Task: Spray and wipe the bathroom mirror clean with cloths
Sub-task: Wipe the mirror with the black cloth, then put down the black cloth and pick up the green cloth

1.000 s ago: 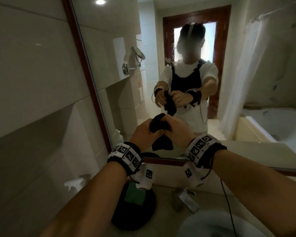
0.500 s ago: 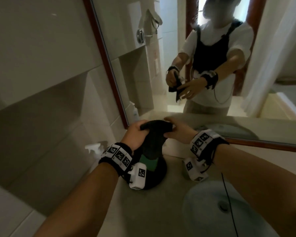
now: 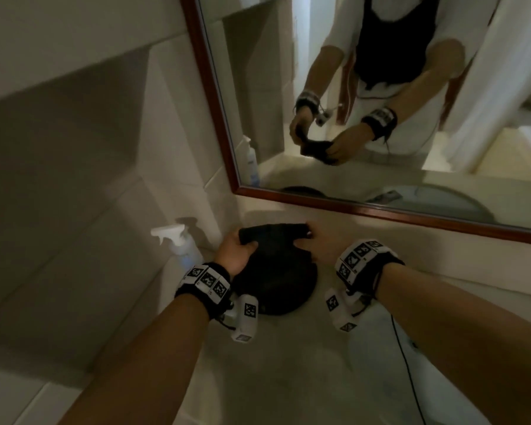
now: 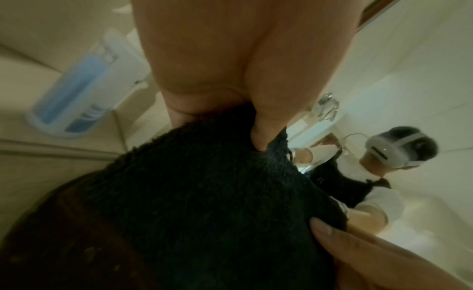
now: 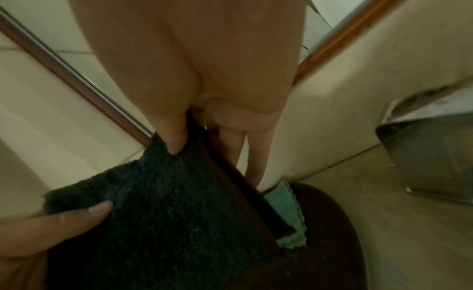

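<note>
While both hands hold the dark cloth [image 3: 273, 237] by its upper corners, it hangs just above a round dark tray [image 3: 284, 289] on the desk [image 3: 288, 363], below the mirror [image 3: 380, 96]. Left hand [image 3: 235, 251] and right hand [image 3: 325, 245] each pinch a corner between thumb and fingers. A spray bottle [image 3: 180, 245] stands near the left hand, and a green cloth [image 5: 287, 211] lies on the tray.

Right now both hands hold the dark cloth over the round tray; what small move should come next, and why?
Probably free the left hand from the dark cloth and reach for the spray bottle. Both hands pinch the cloth's top corners above the round tray, the right hand at the other corner, while the bottle stands untouched just left of the left wrist, and the mirror looks dry.
</note>
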